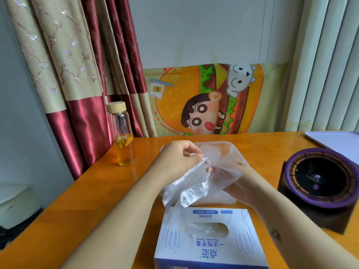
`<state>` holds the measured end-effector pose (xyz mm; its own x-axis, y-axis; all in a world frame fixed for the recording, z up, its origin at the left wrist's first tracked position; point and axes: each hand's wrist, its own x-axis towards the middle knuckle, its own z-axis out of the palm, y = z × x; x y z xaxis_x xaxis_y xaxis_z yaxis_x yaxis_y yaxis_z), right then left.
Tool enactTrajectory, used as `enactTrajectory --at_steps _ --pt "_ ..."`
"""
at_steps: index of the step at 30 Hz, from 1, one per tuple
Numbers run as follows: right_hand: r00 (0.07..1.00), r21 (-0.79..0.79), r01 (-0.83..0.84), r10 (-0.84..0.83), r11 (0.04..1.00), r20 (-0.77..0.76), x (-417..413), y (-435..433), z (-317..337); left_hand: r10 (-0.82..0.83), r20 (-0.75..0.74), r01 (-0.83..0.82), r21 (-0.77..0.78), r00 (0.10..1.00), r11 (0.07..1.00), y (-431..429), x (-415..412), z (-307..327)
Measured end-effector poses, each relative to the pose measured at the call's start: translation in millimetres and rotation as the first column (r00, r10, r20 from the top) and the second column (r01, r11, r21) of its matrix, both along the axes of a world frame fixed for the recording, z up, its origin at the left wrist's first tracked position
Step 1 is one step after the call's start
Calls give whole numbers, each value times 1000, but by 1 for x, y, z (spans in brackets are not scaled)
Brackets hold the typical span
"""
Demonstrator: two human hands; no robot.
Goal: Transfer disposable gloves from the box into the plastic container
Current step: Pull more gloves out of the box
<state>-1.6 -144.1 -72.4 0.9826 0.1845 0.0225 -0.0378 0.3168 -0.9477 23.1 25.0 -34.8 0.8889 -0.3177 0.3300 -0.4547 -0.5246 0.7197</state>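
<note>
Head view: the left hand (179,154) and right hand (238,184) hold a bunch of clear gloves (192,188) in the air, above the near half of the plastic container (219,142). I cannot tell whether the bunch is one glove or several. The left grip is closed, with the fingertips curled in to pinch the upper edge of the film. The right grip is largely veiled by the film, and its fingers appear curled into it lower down. Holding at two spots probably keeps the limp, clingy sheet spread and steerable.

The loose lower end trails toward the box (209,241), where more film bulges out of the oval slot. The box sits on the tabletop (93,193) just in front of the container, so the carry is short. The container is lidless and already seems to hold some film. In my judgement the gloves are about to be lowered in.

A lidded glass bottle (122,136) stands to the left and a dark round device (318,178) to the right, both outside the path.
</note>
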Motion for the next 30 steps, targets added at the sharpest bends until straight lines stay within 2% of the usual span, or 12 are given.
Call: enactTrajectory --at_steps 3,6,8,10,12,14,16,17,21,26,28,30 --pt "992 -67 128 -127 990 7 1 -1 8 58 17 -58 1 998 998 -2 14 9" --pt "888 -209 417 -349 885 298 6 -9 22 95 18 -97 126 995 987 -1 32 25" --pt "802 -239 478 -309 845 511 4 -12 38 91 45 -100 254 995 962 -4 45 34" --pt "788 -400 430 -120 809 604 4 -13 50 83 68 -103 395 994 913 -12 56 40" --pt "809 -609 361 88 706 581 10 -13 56 78 69 -103 511 994 853 -20 69 43" --pt "819 -784 364 229 502 527 22 -13 53 71 61 -94 613 996 785 -27 84 43" --pt "835 -859 400 259 319 485 35 -15 44 24 46 -48 672 999 739 -33 98 39" --pt "838 -863 426 242 270 489 41 -16 41 -20 25 -3 686 999 727 -36 104 37" --pt "824 -813 530 79 241 561 60 -26 27 -167 -75 175 652 983 737 -43 120 23" --pt "818 -800 559 11 216 575 73 -34 11 -177 -71 181 635 982 751 -50 133 0" --pt "829 -813 554 -28 180 559 81 -39 7 -132 42 68 681 990 729 -51 133 -4" --pt "853 -845 521 -62 116 518 88 -46 5 -130 274 -132 761 953 636 -51 129 -5"
